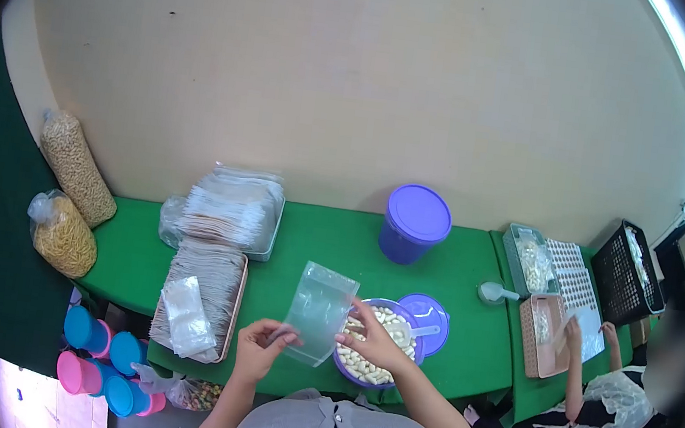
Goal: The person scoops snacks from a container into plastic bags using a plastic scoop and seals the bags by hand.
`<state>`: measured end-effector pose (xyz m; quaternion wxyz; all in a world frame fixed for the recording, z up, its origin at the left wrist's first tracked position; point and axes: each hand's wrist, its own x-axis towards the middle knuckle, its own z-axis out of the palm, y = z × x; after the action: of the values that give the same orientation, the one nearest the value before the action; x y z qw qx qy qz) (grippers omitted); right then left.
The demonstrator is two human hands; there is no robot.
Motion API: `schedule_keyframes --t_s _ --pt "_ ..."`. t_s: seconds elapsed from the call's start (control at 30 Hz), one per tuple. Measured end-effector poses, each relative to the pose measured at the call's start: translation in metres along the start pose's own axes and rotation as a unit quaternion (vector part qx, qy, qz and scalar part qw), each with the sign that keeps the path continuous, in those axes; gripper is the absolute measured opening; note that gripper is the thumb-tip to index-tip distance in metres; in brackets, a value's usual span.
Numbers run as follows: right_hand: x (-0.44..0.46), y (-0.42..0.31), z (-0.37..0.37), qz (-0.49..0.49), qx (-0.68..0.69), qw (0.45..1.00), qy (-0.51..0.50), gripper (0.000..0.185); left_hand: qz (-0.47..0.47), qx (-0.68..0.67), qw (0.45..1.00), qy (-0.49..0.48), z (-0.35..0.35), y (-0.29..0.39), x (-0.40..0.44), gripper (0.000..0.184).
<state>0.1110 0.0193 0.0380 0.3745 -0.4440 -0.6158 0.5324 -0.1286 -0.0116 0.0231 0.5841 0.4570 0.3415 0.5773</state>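
A clear plastic bag (pixel 321 307), looking flat and with nothing visible inside, is held up in front of me. My left hand (pixel 258 347) pinches its lower left edge between thumb and fingers. At the bag's right edge, the fingers of my right hand (pixel 378 343) are closed on the plastic. Just below and behind my right hand stands a purple tub (pixel 338 369) full of pale, finger-shaped pieces (pixel 362 366), partly hidden by that hand. A clear scoop (pixel 422 332) rests on the pieces, its handle over the purple lid (pixel 426 312).
Left on the green table (pixel 323 233) are stacked packets (pixel 228 208) in trays and a loose plastic bag (pixel 189 315). A lidded purple bucket (pixel 414 227) stands behind. Filled sacks (pixel 79 169) lean left. At right, a co-worker's hands (pixel 574 336) work over a pink basket (pixel 543 346).
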Motion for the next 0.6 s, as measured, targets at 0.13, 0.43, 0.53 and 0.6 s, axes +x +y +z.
schedule_keyframes --t_s 0.13,0.43,0.53,0.6 --pt "-0.015 0.005 0.006 0.076 0.178 0.962 -0.194 0.053 0.039 -0.059 0.996 0.060 0.022 -0.010 0.004 0.021" --pt "-0.013 -0.004 0.000 0.021 0.117 0.992 0.039 0.017 0.020 -0.021 0.994 0.104 0.025 -0.022 0.006 0.053" --pt "-0.015 -0.005 -0.005 0.000 0.060 0.996 0.064 0.019 0.167 0.103 0.957 0.213 0.019 -0.014 0.014 0.072" --pt "-0.018 -0.009 -0.002 -0.011 -0.008 0.998 0.056 0.022 0.285 0.272 0.906 0.153 0.018 0.000 0.012 0.083"
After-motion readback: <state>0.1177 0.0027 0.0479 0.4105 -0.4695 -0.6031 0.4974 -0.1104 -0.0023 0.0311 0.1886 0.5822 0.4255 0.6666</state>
